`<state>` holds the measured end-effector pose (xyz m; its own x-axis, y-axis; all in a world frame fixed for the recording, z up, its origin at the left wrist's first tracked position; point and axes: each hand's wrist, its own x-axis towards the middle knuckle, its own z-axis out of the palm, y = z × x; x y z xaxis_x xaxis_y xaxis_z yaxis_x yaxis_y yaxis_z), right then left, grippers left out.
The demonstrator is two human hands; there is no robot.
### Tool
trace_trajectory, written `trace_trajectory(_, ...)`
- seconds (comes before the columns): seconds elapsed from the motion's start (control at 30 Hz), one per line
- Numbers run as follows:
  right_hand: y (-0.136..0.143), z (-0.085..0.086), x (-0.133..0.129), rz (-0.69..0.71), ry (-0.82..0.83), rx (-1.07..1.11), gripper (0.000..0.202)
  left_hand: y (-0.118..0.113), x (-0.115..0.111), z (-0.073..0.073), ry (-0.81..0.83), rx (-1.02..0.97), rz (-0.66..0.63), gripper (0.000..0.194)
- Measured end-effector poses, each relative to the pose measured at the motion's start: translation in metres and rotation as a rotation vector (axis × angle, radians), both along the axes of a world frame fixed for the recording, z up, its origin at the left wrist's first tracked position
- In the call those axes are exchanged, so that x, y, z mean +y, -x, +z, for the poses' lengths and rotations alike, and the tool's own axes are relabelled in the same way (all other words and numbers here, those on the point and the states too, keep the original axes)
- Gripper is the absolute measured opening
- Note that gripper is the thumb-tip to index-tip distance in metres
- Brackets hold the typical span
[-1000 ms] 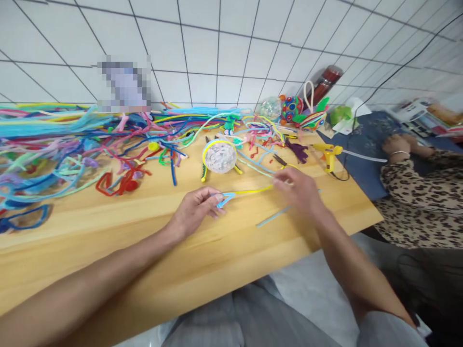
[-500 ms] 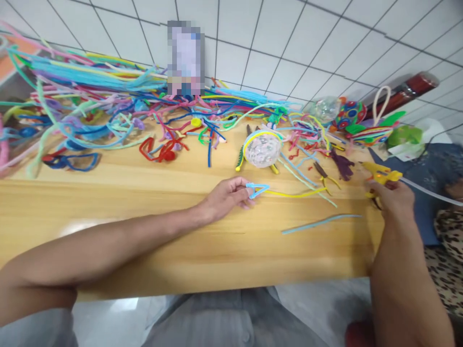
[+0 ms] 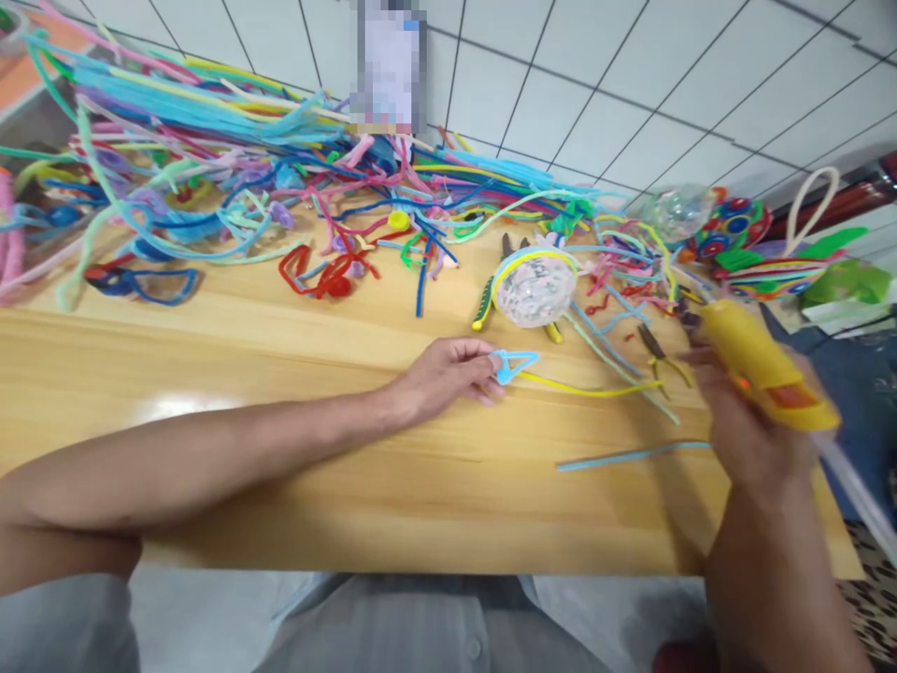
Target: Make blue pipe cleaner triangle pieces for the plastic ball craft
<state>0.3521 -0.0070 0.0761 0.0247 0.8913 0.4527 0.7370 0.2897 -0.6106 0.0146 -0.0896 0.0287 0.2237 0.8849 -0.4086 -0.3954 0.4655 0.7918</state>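
Observation:
My left hand (image 3: 459, 372) pinches a light blue pipe cleaner bent into a triangle (image 3: 522, 363) just over the table. A yellow pipe cleaner (image 3: 595, 389) runs out to the right from beside it; whether the two are joined I cannot tell. On the right, my right hand (image 3: 753, 430) is wrapped round a yellow glue gun (image 3: 763, 365), raised above the table, with a glue stick (image 3: 859, 495) poking out of its back. A straight blue pipe cleaner (image 3: 631, 456) lies between my hands. Beyond my left hand sits a clear ball (image 3: 536, 288) ringed with yellow and blue.
Colourful pipe cleaners (image 3: 210, 103) are heaped along the wall. Small pliers (image 3: 662, 360) lie near my right hand, and green-and-yellow handled pliers (image 3: 482, 307) are partly under the ball. A patterned round ornament (image 3: 733, 224) stands at the back right. The wooden table's (image 3: 420, 523) front edge is close to my body.
My right hand has lifted the glue gun and brought it nearer to me. My left hand keeps its pinch on the blue triangle. The camera view has shifted slightly.

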Motion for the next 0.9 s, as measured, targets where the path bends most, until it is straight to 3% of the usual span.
trace_trajectory(0.03,0.009,0.001,-0.009,0.044,-0.007,-0.070,0.020,0.001,0.000,0.000,-0.002,-0.006,0.008,0.013)
trace_trajectory(0.13,0.027,-0.005,-0.023,0.509,-0.079,-0.493,0.026,0.002,0.001,-0.001,-0.020,-0.023,0.030,0.022)
trace_trajectory(0.17,0.031,-0.009,-0.025,0.639,-0.122,-0.550,0.029,0.002,0.000,-0.002,-0.028,-0.026,0.031,0.024)
trace_trajectory(0.23,0.039,-0.017,-0.026,0.758,-0.198,-0.555,0.033,0.002,0.000,-0.003,-0.040,-0.026,0.027,0.025)
trace_trajectory(0.43,0.057,-0.025,-0.031,0.889,-0.275,-0.571,0.033,0.000,-0.002,-0.004,-0.016,-0.019,0.055,0.019)
trace_trajectory(0.9,0.061,-0.029,-0.042,0.848,-0.246,-0.551,0.029,0.000,-0.003,0.000,-0.012,-0.035,0.024,0.027)
